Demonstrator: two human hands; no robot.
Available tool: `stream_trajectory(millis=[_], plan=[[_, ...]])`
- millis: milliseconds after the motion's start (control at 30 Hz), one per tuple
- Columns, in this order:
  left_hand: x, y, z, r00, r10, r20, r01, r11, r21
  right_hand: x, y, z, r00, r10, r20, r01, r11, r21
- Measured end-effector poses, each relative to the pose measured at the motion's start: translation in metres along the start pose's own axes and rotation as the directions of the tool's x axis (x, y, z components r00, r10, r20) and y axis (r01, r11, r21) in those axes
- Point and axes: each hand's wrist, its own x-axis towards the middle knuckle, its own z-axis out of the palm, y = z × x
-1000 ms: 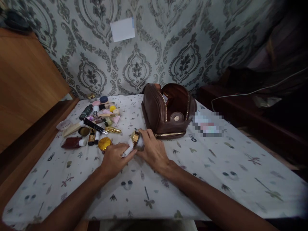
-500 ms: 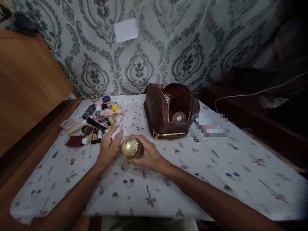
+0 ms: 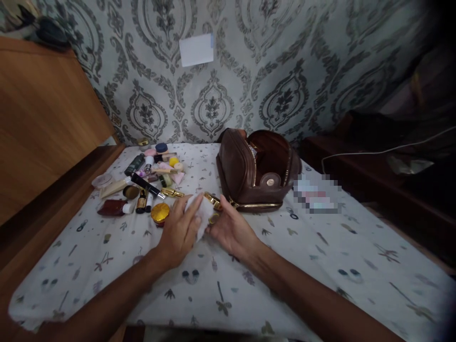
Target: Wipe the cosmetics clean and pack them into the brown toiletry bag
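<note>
Over the middle of the table, my left hand (image 3: 180, 232) presses a white wipe (image 3: 201, 216) against a gold-capped container (image 3: 213, 201). My right hand (image 3: 237, 230) grips that container from the right, thumb on top. Much of its body is hidden by the wipe and fingers, so its exact kind is unclear. Just left of my left hand sits a round jar with a shiny amber-gold lid (image 3: 160, 212). A gold tube (image 3: 173, 192) lies behind that hand. Beyond my right hand stands a brown leather cosmetic bag (image 3: 235, 164), its zip undone and its top gaping.
Several cosmetics cluster at the left: a dark red bottle (image 3: 111, 207), a black tube (image 3: 146, 184), a dropper bottle (image 3: 141, 202) and a dark green bottle (image 3: 134, 164). A blurred-out item (image 3: 317, 194) lies right of the bag. A wooden panel (image 3: 50, 95) borders the left side.
The container has turned in my right hand, so its gold top no longer faces me. My left hand has spread the wipe over it. Both hands have shifted slightly right in view.
</note>
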Motion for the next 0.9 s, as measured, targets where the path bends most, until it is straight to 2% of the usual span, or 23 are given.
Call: stream_trajectory(millis=[100,167,233,300,367,433,567,633,700,767,900], plan=[[-0.001,0.006,0.005,0.984,0.179,0.019,-0.179,0.964,0.195,0.002,-0.004,0.001,0.998,0.052,-0.034,-0.052,0.999,-0.001],[-0.002,0.006,0.007,0.976,0.214,0.024,-0.214,0.95,0.229,0.002,-0.004,0.0,0.997,0.069,-0.03,-0.069,0.998,-0.01],[-0.003,0.004,0.007,0.989,0.151,0.01,-0.149,0.964,0.218,0.001,-0.003,0.0,0.998,0.058,-0.012,-0.058,0.998,-0.024],[-0.002,-0.001,0.006,1.0,0.018,-0.005,-0.017,0.989,0.144,-0.001,-0.002,-0.001,0.999,0.038,0.015,-0.038,0.998,-0.043],[0.0,-0.007,0.005,0.992,-0.124,0.015,0.124,0.992,-0.019,-0.003,-0.002,-0.002,0.999,0.026,0.04,-0.024,0.999,-0.041],[0.003,-0.011,0.004,0.974,-0.218,0.069,0.227,0.949,-0.217,-0.005,-0.002,-0.002,0.998,0.013,0.055,-0.012,1.0,-0.012],[0.007,-0.009,0.001,0.948,-0.252,0.196,0.315,0.836,-0.449,-0.007,-0.004,-0.002,0.999,-0.008,0.054,0.005,0.999,0.05],[0.007,-0.006,0.0,0.929,-0.267,0.256,0.365,0.774,-0.518,-0.007,-0.003,-0.002,0.998,0.027,0.052,-0.03,0.997,0.068],[0.007,-0.003,0.0,0.92,-0.284,0.272,0.391,0.724,-0.568,-0.006,0.0,-0.002,0.996,0.07,0.061,-0.075,0.993,0.088],[0.006,-0.003,-0.001,0.922,-0.294,0.253,0.388,0.723,-0.572,-0.006,0.004,-0.003,0.991,0.1,0.084,-0.109,0.989,0.102],[0.003,-0.005,-0.002,0.934,-0.292,0.204,0.356,0.792,-0.497,-0.005,0.008,-0.003,0.98,0.142,0.139,-0.151,0.987,0.053]])
